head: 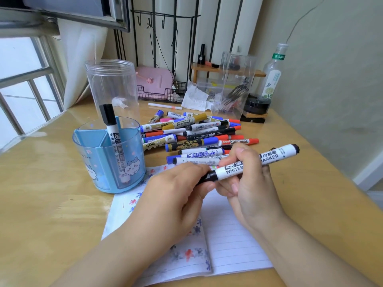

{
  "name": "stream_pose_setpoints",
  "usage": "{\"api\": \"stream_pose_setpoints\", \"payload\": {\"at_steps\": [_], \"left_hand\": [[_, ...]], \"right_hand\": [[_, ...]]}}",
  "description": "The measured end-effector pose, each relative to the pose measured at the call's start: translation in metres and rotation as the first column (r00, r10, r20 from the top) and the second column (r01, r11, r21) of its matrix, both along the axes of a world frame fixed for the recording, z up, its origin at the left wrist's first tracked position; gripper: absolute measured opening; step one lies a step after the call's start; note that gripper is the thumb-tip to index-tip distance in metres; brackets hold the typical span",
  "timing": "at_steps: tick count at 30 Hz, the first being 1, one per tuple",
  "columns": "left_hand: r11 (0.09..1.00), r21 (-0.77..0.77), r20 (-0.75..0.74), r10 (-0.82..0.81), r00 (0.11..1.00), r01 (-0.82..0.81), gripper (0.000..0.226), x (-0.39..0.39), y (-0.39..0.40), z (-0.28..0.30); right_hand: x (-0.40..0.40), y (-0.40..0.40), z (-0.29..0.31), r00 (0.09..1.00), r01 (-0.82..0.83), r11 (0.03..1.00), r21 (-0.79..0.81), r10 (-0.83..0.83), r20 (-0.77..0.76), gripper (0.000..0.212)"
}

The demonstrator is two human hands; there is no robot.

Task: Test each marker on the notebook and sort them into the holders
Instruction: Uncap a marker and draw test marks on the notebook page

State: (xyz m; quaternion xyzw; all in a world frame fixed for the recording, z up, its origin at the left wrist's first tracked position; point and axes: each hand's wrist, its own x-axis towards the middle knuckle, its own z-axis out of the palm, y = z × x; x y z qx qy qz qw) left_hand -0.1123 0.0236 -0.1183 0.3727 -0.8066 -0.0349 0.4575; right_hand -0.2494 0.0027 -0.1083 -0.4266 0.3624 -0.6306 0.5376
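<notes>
Wooden desk, glossy top, daylight glare on its left edge. Window with metal bars left of the desk; white curtain beside it. Black wire rack behind the desk. Plain beige wall right of the desk.

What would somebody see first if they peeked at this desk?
Probably the two hands in the middle: the right hand holds a black whiteboard marker over the open notebook, and the left hand grips its cap end. Just behind them lies a big pile of markers, and to the left a blue holder has one marker standing in it.
</notes>
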Motion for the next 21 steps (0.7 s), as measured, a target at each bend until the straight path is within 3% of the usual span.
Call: {"api": "stream_pose_setpoints", "payload": {"at_steps": [7,14,17,19,21], "left_hand": [[1.0,0.006,0.006,-0.014,1.0,0.014,0.022,0.002,-0.001,0.0],[0.992,0.125,-0.223,0.042,0.974,-0.014,0.011,0.005,-0.004,0.01],[0.992,0.12,-0.238,0.067,0.969,-0.04,0.014,0.0,0.003,0.02],[0.994,0.11,-0.18,0.028,0.983,-0.008,0.012,-0.008,0.011,0.028],[0.997,0.067,-0.078,-0.033,0.996,0.038,0.022,-0.02,0.025,0.034]], "right_hand": [[-0.001,0.003,0.003,0.999,-0.006,1.0,0.002,0.006,-0.038,0.024],[-0.012,0.002,0.036,0.974,-0.097,0.995,-0.031,0.088,-0.208,0.018],[-0.042,0.014,0.061,0.954,-0.006,0.997,-0.076,-0.017,-0.301,0.011],[-0.072,0.034,0.072,0.884,0.05,0.99,-0.135,-0.106,-0.455,0.008],[-0.106,0.067,0.074,0.733,0.036,0.982,-0.187,-0.153,-0.663,0.008]]}}
